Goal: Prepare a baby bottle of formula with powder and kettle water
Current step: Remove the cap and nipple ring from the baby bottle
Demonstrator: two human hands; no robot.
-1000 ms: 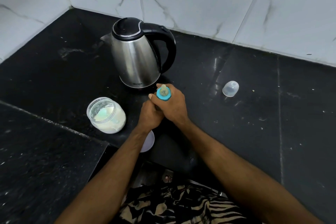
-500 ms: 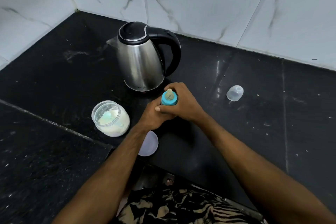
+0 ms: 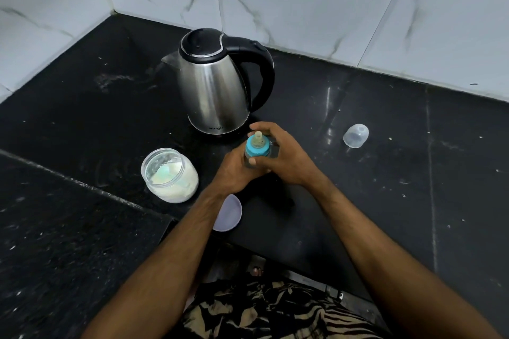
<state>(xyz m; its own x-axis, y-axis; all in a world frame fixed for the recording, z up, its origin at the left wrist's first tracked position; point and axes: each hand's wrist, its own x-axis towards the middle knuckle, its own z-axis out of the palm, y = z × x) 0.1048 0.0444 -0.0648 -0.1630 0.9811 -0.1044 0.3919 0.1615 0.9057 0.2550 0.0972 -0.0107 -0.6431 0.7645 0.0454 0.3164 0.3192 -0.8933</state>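
Standing upright, teal-collared baby bottle (image 3: 257, 147)

Bare forearms, no sleeves; black-and-tan zebra-patterned garment (image 3: 275, 311) below

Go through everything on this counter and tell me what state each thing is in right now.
Baby bottle: upright, blue teat ring on, uncapped.
Left hand: grips the bottle body.
Right hand: wrapped round the bottle near the ring.
Kettle: upright, lid closed.
Powder jar: open, partly filled.
Jar lid: off, flat on the counter.
Clear bottle cap: off, lying apart.
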